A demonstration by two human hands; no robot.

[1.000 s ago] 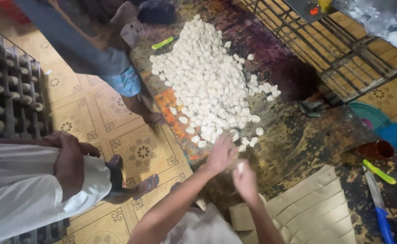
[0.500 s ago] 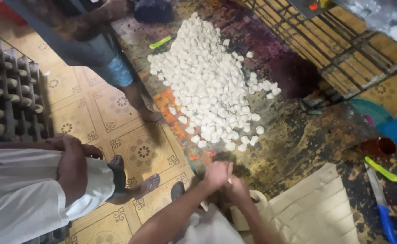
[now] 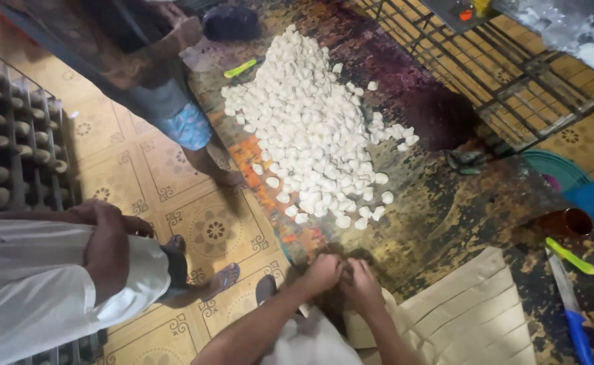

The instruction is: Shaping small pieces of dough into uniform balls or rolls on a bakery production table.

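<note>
Two hands meet low at the edge of the dark table [image 3: 446,223]. The left hand [image 3: 324,272] and right hand [image 3: 364,284] are curled shut, pressed together, maybe around something small; I cannot tell what. Just above them lies a big pile of white pieces [image 3: 314,128].

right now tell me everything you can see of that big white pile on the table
The pile of white pieces is a long heap of many small, pale, rounded lumps, dough-like in look, lying on a dark stained tabletop. It is thickest in the middle and thins to loose single pieces at its near end and right side. A green tool lies beside its far left edge. No hand touches it.
</note>
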